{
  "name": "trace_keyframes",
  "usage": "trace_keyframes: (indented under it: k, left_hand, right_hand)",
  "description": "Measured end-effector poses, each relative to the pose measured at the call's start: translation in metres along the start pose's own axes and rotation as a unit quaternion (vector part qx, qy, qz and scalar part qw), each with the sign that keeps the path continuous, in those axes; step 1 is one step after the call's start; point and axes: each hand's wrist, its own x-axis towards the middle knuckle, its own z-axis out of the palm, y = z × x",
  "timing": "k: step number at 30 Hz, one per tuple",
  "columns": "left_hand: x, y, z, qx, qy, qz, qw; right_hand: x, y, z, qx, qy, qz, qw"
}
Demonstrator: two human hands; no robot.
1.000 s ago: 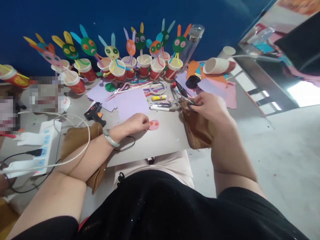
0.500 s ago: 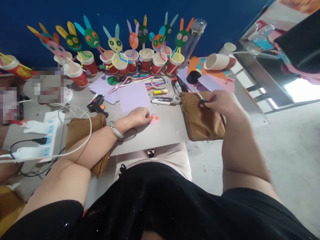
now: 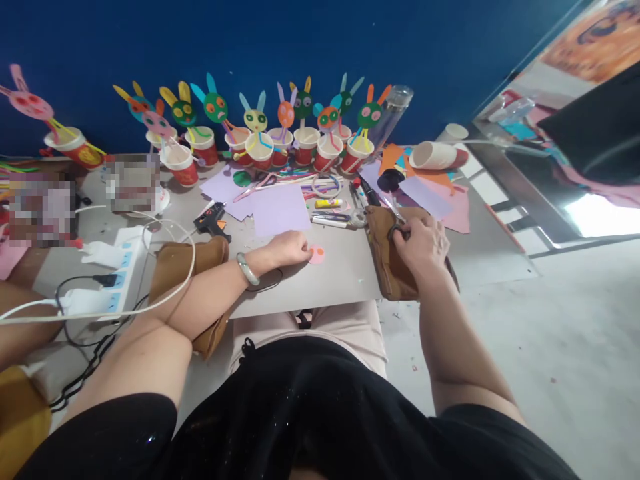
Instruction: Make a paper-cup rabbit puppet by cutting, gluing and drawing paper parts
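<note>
My left hand [image 3: 296, 248] is closed, its fingertips pinched at the left edge of a small pink paper disc [image 3: 317, 255] with orange spots. The disc is low over the table or touching it; I cannot tell which. On the right, my right hand [image 3: 425, 244] is palm down over a folded brown cloth [image 3: 393, 270]. Its thumb and fingers close around the black handles of a pair of scissors [image 3: 399, 220], blades pointing away from me. Part of the handles is hidden by the hand.
Red and white paper cups with paper rabbit heads [image 3: 257, 150] line the blue wall. Purple paper [image 3: 281, 210], a glue stick [image 3: 329, 203], pens and a glue gun [image 3: 213, 221] are scattered on the table. A power strip [image 3: 123, 273] with loose cables is left.
The view has shifted, so the table things appear farther right and lower. My right hand has turned palm down over the scissors, whose angle changed slightly. My left hand stays at the disc.
</note>
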Motion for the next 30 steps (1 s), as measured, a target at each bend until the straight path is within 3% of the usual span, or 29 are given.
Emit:
trace_keyframes:
  k: [5,11,22,26,30]
  left_hand:
    - [0.000,0.002,0.000,-0.004,-0.003,-0.010,1.000]
    - [-0.001,0.004,-0.001,0.001,-0.011,-0.025,1.000]
    - [-0.002,0.004,-0.001,-0.038,-0.020,-0.025,0.999]
    - [-0.002,0.002,0.001,-0.031,0.003,-0.019,0.999]
    - [-0.001,0.002,0.003,-0.008,-0.012,-0.022,1.000]
  right_hand:
    - [-0.015,0.001,0.023,0.047,0.095,0.007,0.994]
    - [-0.010,0.011,0.033,0.117,0.156,0.033,0.980]
    - [-0.010,0.007,0.028,0.117,0.145,0.021,0.982]
    - [-0.009,0.008,0.029,0.127,0.141,0.027,0.981]
    - [-0.009,0.008,0.029,0.144,0.136,0.031,0.980]
